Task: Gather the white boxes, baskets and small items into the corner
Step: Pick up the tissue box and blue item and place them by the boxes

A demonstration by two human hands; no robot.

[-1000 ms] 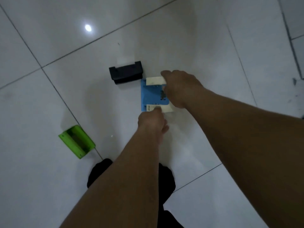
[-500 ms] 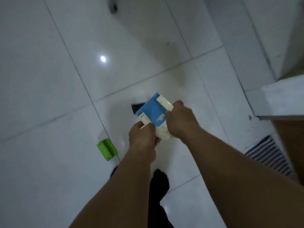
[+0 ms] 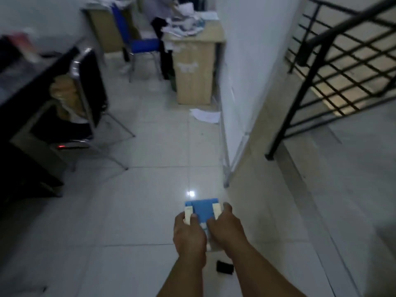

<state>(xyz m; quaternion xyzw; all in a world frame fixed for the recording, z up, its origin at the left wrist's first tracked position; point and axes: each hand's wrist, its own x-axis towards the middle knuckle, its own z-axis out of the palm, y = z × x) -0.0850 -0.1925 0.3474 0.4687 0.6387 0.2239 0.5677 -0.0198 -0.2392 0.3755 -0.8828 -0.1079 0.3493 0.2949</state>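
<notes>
blue-lidded white box (image 3: 203, 211), level, held above floor

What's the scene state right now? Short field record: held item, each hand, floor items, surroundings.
held item: blue-lidded box with white clips, lifted off the floor
left hand: grips the box's left side
right hand: grips the box's right side
floor items: small black item below the hands; paper by the wall
surroundings: wooden cabinet, blue chair, black railing
</notes>
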